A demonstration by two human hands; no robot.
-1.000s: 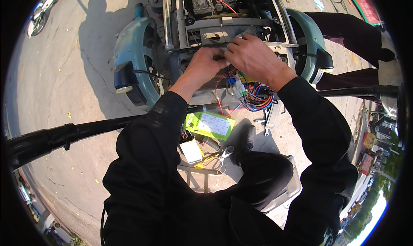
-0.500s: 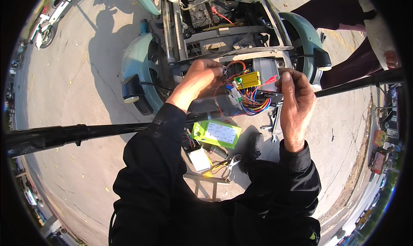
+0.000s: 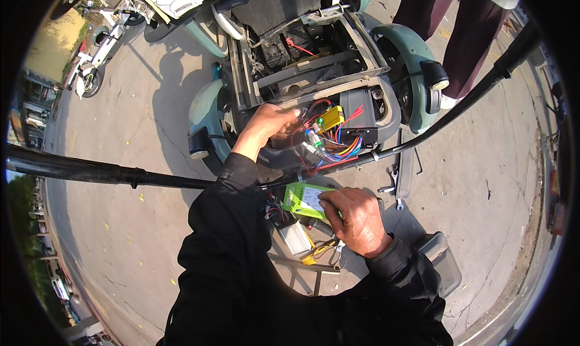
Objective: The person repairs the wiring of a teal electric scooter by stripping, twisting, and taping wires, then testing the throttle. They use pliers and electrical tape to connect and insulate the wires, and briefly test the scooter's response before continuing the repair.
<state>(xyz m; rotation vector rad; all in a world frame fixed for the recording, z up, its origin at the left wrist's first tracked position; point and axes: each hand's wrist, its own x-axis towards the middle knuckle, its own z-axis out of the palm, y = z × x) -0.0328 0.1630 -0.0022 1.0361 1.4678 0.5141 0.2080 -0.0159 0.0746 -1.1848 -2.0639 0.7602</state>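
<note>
My left hand [image 3: 270, 126] is closed in a pinch at the left end of a bundle of coloured wires [image 3: 339, 151], holding wires there. The wires run from a black finned controller box [image 3: 357, 111] on the rear of a green vehicle. A yellow block [image 3: 331, 117] and a red connector [image 3: 356, 111] lie among them, with white and green plugs just below. Lower down, my right hand [image 3: 357, 221] hovers with curled fingers, overlapping the right end of a lime-green box [image 3: 296, 198] with a white label. Whatever its fingers hold, if anything, is hidden.
A black bar [image 3: 417, 142] crosses in front of me. Wrenches [image 3: 396, 180] lie right of it on the ground. A silver box [image 3: 296, 238], yellow-handled scissors [image 3: 320, 252] and a metal frame [image 3: 317, 279] sit below. A person's dark trousers [image 3: 465, 41] stand at the upper right.
My right hand has left the red connector and moved down toward me, over the lime-green box. The left hand stays at the wires. The view has shifted, showing more of the vehicle.
</note>
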